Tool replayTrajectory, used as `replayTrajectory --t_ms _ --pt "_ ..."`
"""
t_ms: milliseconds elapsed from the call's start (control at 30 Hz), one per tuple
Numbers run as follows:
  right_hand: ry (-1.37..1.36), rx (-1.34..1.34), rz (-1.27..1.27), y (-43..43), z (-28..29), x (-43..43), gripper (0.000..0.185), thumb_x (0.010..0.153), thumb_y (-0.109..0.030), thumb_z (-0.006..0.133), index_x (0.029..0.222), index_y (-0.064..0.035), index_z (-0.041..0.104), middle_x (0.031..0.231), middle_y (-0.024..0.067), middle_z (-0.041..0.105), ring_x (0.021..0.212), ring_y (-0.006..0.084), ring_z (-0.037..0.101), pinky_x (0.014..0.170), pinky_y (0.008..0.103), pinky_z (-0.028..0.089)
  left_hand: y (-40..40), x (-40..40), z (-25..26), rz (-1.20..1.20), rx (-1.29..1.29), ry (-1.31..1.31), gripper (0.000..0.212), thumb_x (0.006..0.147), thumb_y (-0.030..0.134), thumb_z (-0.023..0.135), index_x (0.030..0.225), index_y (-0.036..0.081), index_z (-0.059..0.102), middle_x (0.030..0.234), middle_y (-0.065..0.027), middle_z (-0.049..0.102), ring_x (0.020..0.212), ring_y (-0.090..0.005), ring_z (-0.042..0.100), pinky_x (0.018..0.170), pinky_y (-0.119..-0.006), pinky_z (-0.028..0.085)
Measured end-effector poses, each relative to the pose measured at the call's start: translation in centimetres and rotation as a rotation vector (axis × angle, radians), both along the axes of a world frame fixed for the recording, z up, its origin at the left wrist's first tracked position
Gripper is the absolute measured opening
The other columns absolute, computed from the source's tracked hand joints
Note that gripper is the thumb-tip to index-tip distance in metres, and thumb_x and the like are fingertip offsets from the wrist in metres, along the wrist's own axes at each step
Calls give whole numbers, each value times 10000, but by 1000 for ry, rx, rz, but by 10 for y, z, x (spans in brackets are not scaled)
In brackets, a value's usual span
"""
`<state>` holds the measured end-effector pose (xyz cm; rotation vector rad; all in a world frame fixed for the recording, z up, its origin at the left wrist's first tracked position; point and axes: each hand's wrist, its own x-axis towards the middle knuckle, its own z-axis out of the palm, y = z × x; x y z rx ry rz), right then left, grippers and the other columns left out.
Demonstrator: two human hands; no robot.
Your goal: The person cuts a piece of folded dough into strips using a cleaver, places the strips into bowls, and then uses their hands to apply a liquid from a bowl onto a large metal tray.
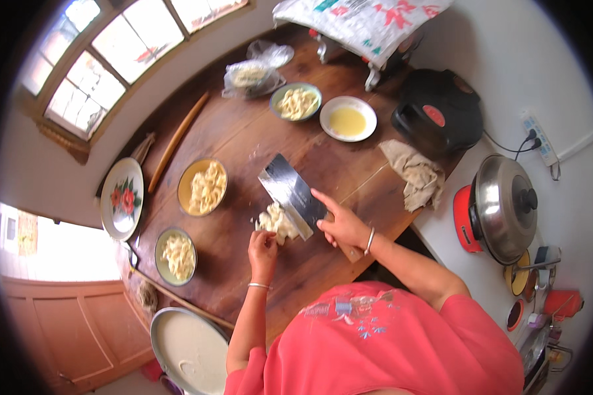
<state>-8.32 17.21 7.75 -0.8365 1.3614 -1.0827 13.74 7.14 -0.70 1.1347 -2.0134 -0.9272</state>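
Observation:
My right hand (343,224) grips the wooden handle (350,251) of a broad steel cleaver (294,190), its index finger stretched along the blade. The blade lies slanted over the wooden table, its lower edge against a small heap of pale cut food pieces (276,222). My left hand (263,252) is at the near side of that heap, fingers curled together; whether a piece is between them I cannot tell. Left of the heap stand a yellow bowl (183,192) and a greenish bowl (158,261), both holding similar pale pieces (208,187).
Farther back are another filled bowl (296,102), a dish of yellow liquid (348,121), plastic bags (252,79) and a black electric appliance (437,111). A rolling pin (178,143) and floral tray (122,197) lie left. A cloth (415,173) rests at the right edge, before a lidded pan (504,207).

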Motion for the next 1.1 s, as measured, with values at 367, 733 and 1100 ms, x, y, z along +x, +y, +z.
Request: replayTrajectory --t_ms 367,733,1100 --pt "-415 -134 -110 20 -20 -20 702 900 -11 505 1496 -118 150 760 84 552 508 123 526 458 281 477 -28 -75 49 -55 1224 1008 334 963 173 524 1237 -12 477 1113 -105 597 990 -222 603 851 -335 510" --pt "-202 -73 -63 51 0 -40 706 899 -2 505 1498 -167 171 613 27 507 476 96 504 444 253 462 -39 -38 41 127 994 863 376 843 -29 622 1199 -39 503 1101 -142 604 948 -206 610 835 -290 525" --pt "-73 41 -235 61 -26 -56 717 883 -4 531 1493 -199 209 642 2 514 497 75 500 454 245 466 -29 44 -23 236 53 -383 439 761 186 714 1100 -61 584 938 -187 624 806 -277 627 750 -374 508"
